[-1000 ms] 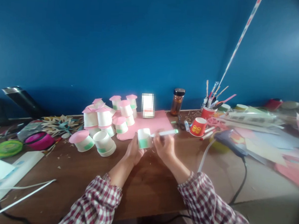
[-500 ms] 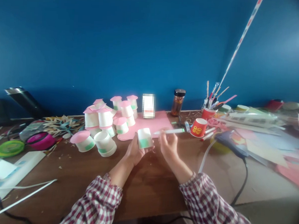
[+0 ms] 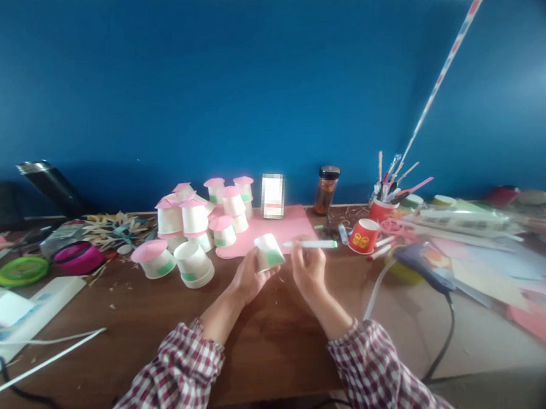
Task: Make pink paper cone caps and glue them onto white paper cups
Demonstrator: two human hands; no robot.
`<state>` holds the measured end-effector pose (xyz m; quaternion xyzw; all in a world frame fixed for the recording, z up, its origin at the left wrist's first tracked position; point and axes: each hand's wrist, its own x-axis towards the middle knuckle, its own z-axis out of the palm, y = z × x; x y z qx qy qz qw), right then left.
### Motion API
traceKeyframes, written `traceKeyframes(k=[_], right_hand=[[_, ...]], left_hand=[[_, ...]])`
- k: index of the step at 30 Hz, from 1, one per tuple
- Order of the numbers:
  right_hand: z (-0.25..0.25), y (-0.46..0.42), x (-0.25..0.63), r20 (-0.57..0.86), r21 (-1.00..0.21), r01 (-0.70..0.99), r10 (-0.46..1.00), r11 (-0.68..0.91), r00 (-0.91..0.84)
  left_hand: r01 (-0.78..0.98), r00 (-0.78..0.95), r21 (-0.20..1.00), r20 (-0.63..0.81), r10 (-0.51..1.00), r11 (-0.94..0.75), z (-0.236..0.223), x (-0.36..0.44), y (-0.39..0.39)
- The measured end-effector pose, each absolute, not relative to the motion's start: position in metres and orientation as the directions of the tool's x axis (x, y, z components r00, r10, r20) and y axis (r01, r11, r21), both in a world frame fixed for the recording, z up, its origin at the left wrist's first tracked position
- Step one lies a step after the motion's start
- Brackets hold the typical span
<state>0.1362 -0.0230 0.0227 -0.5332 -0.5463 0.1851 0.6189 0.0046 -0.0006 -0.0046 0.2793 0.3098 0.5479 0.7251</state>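
My left hand (image 3: 249,278) is closed around a white paper cup (image 3: 265,248) with a green coloured patch near its lower edge, and the cup leans over to the left. Pinched in my right hand (image 3: 310,267) is a white marker (image 3: 320,244) with a green end pointing right. Its tip points left towards the cup, with a small gap between them. To the left stand several white cups with pink paper tops, one of them a cup with a green band (image 3: 157,262). Nearer me is a stack of plain cups (image 3: 193,262).
Pink paper (image 3: 295,221) lies behind my hands. On the right are a red cup (image 3: 363,237), a red cup holding brushes (image 3: 382,209), a jar of brown liquid (image 3: 327,192) and a corded glue gun (image 3: 423,264). A green tape roll (image 3: 22,272) lies left.
The cup in my left hand has turned and tilted further left, its green patch shifting right. My right hand keeps the marker at nearly the same place. The view has tipped slightly upward.
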Motion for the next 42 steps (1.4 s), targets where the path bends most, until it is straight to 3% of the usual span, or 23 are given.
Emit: traceKeyframes(k=[10, 24, 36, 42], right_hand=[[0.0219, -0.0254, 0.1346, 0.563, -0.778, 0.443, 0.807, 0.445, 0.177], [0.0204, -0.0259, 0.1353, 0.567, -0.750, 0.507, 0.808, 0.426, 0.159], [0.0222, -0.0263, 0.1352, 0.575, -0.774, 0.455, 0.791, 0.441, 0.210], [0.0222, -0.0232, 0.1371, 0.554, -0.813, 0.361, 0.797, 0.456, 0.240]], left_hand=[[-0.595, 0.291, 0.759, -0.103, 0.951, 0.264, 0.0002, 0.0070, -0.0055], [-0.617, 0.311, 0.753, -0.036, 0.950, 0.231, 0.0020, 0.0097, -0.0067], [-0.590, 0.267, 0.784, -0.038, 0.963, 0.194, -0.0018, 0.0085, -0.0055], [-0.614, 0.293, 0.773, 0.036, 0.955, 0.160, -0.0034, 0.0086, -0.0026]])
